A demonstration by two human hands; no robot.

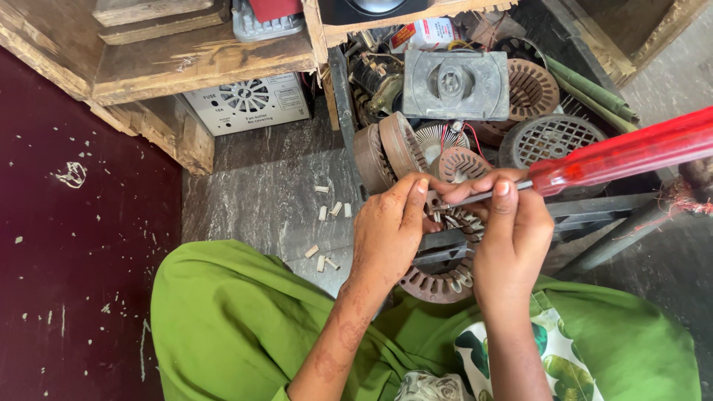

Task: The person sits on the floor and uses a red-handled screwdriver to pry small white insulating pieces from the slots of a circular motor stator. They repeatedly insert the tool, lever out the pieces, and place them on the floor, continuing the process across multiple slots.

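Centre frame: your left hand [388, 232] fingers curl round the slotted stator core [440, 282], gripping it; right hand [511, 236] pinches red-handled screwdriver [594, 165] shaft w/ thumb & forefinger.

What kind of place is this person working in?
Probably a small motor or fan repair workshop. A crate holds slotted metal motor cores and a grey housing. The left hand steadies another core, while the right hand works a red-handled screwdriver into it.
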